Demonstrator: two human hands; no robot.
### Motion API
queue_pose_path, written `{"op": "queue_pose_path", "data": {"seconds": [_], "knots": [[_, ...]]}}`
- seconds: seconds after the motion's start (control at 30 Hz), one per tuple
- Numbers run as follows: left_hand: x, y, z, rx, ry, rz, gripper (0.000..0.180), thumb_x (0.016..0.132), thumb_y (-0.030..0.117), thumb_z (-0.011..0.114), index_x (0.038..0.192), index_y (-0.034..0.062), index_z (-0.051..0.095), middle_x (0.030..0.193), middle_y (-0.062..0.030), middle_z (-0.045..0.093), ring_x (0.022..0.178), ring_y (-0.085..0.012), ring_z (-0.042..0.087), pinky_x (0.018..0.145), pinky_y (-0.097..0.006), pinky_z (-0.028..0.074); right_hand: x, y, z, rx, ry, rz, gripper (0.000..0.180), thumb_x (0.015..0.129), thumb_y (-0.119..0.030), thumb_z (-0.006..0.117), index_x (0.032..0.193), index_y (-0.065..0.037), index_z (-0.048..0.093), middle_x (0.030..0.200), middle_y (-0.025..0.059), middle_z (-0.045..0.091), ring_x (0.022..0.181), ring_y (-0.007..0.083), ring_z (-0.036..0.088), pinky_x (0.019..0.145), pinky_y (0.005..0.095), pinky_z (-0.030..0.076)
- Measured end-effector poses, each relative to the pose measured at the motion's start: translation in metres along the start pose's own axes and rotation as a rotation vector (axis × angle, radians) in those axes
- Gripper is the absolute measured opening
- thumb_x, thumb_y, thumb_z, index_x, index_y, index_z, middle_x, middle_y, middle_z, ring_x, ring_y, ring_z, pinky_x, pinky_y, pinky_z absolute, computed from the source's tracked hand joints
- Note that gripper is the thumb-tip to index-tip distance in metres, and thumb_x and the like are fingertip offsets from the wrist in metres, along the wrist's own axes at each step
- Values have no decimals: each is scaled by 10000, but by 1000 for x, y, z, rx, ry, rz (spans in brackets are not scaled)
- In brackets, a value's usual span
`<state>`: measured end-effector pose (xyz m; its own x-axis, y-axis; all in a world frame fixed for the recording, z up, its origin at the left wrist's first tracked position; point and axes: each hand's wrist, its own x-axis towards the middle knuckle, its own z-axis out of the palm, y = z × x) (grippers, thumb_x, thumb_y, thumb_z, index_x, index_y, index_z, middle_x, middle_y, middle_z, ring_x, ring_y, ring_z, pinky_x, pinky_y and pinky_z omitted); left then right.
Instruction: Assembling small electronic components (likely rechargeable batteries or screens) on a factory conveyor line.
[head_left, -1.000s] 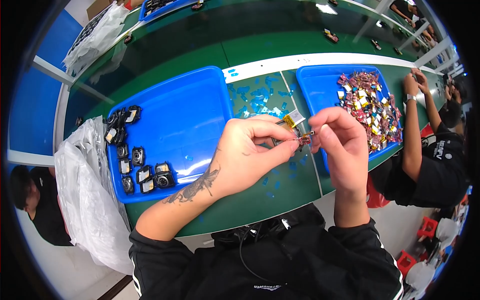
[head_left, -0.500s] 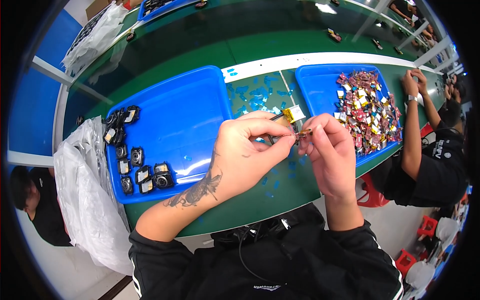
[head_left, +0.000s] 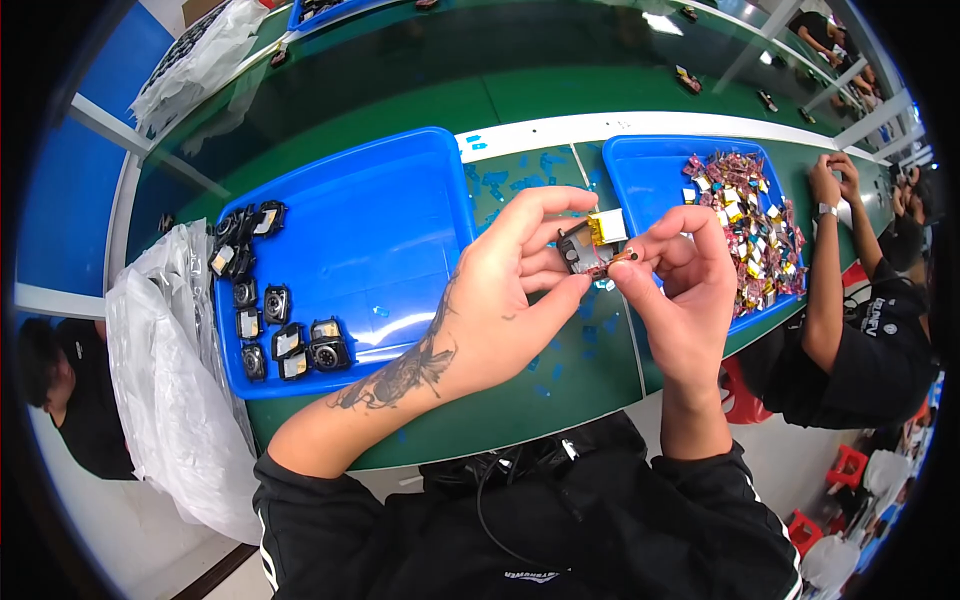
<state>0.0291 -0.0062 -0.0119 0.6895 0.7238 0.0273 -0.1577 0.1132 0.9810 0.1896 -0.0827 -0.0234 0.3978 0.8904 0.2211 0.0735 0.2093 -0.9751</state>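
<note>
Head view, middle of the frame: left hand [head_left: 500, 300] and right hand [head_left: 680, 290] raised together above the green table [head_left: 520, 400]. Left fingers [head_left: 540, 210] curled and pinching a small black part with a yellow piece [head_left: 592, 240] just right of center. Right fingers [head_left: 640, 262] pressed together on a thin brown bit at the lower edge of that same part. At left, a big blue tray [head_left: 400, 220] with little black parts [head_left: 270, 320] along its left side. At upper right, a second blue tray [head_left: 650, 170] with a heap of shiny colored pieces [head_left: 745, 225]. At far left, a clear plastic bag [head_left: 160, 380]. At right edge, another person's arm [head_left: 825, 280].
</note>
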Motion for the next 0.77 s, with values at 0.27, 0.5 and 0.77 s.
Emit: {"op": "queue_pose_path", "data": {"seconds": [0.27,0.5,0.77], "knots": [[0,-5,0,69,7,51,433,861,-87,582,1263,25,470,1263,-115,564,1180,-189,583,937,-311,510,-2,7,0,-185,10,-118,367,763,38,762,1012,-35,502,808,3,598,730,47,558,626,187,408],[1,-8,1,-78,36,29,382,858,-84,564,1219,14,482,1235,-112,584,1164,-183,587,904,-281,524,0,9,5,-45,-49,2,359,786,37,736,1067,-12,517,957,45,591,853,70,567,702,201,482],[1,-8,-7,-68,-19,-13,432,862,-66,568,1273,30,477,1264,-134,584,1137,-173,594,876,-298,532,8,12,-3,129,-199,132,363,829,56,673,1152,23,511,1050,97,616,947,111,600,811,215,525]]}}
